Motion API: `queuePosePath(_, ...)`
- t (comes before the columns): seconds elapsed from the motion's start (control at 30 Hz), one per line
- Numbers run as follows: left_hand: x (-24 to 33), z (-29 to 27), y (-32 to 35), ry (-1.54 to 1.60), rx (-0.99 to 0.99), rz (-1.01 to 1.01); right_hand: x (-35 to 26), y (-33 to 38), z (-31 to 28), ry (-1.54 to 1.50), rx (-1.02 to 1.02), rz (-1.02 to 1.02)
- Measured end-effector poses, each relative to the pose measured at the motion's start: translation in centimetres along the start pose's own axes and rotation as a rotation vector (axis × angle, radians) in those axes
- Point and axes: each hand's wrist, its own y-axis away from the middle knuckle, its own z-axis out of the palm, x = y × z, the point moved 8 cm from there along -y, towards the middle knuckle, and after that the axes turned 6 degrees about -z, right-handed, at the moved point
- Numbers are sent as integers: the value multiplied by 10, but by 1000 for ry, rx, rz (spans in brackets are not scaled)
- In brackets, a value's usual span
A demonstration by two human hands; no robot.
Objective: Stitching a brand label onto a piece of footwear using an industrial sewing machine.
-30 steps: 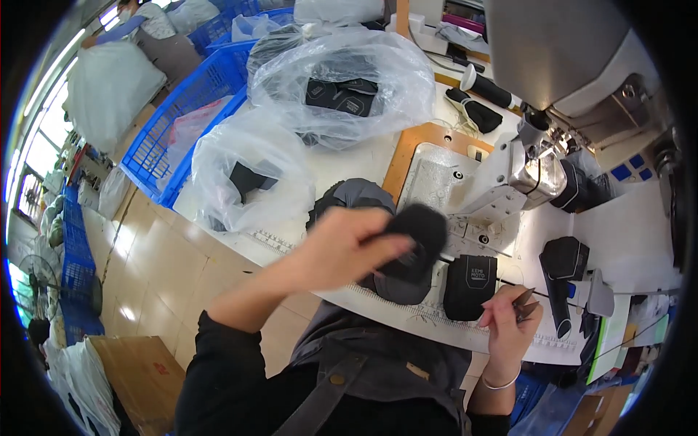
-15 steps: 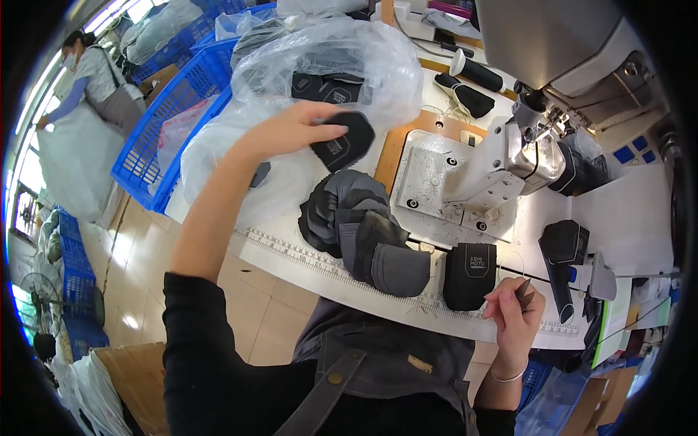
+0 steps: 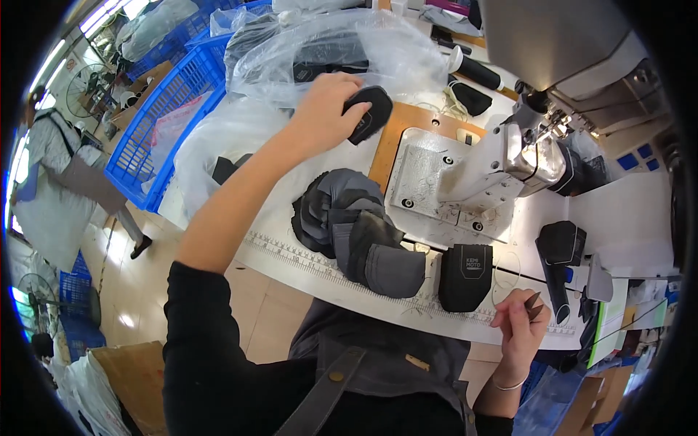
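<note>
My left hand (image 3: 331,109) is closed on a black fabric piece (image 3: 375,116), rounded at one end. It is raised over the table beside an open clear plastic bag (image 3: 291,62) that holds more black pieces. Below lies a fanned pile of dark grey and black fabric pieces (image 3: 345,211), the lowest with a curved edge. Right of the pile, a black fabric piece (image 3: 465,280) with light print and stitching lies flat. Near the front edge my right hand (image 3: 518,323) is closed round small dark thread snips (image 3: 536,308), their two points showing beyond the fingers.
A sewing machine (image 3: 531,152) with a metal plate (image 3: 418,171) stands at the right. A ruler strip (image 3: 305,261) runs along the table's front edge. Blue crates (image 3: 156,138) stand at the left. A black padded piece (image 3: 560,243) lies far right. Another person (image 3: 73,160) walks at the left.
My left hand has moved right and away from me with the black fabric piece, which has turned. My right hand has shifted slightly, still with the snips. The other person has moved nearer.
</note>
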Motion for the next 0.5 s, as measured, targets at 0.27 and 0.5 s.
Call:
queuePosePath(0.27,-57,15,52,137,-273,-437,11,-3,1,-22,-13,8)
queuePosePath(0.5,-85,20,69,101,-195,-478,14,4,-3,68,-40,67)
